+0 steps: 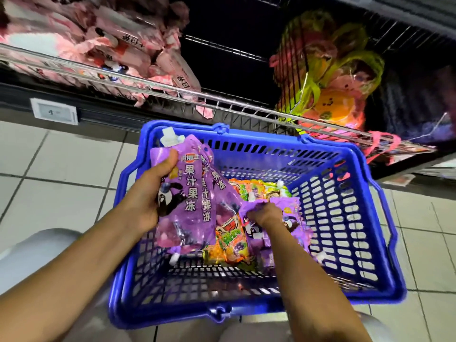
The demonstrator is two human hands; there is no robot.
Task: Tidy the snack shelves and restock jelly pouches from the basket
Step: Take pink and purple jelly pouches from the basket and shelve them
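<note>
A: Where do you stand in the restock?

B: Midway, by my reading. Your left hand [148, 193] clamps a fan of purple jelly pouches [190, 193] above the blue basket [345, 218]; your right hand [265, 213] pinches another purple pouch [286, 206] lying inside it.

A: What is left?

B: Orange and green pouches [232, 245] remain in the basket; the wire shelf [222, 99] shows a dark, unfilled gap.

Pale tiled floor [61, 164] beneath dim wire shelving [222, 99]
</note>
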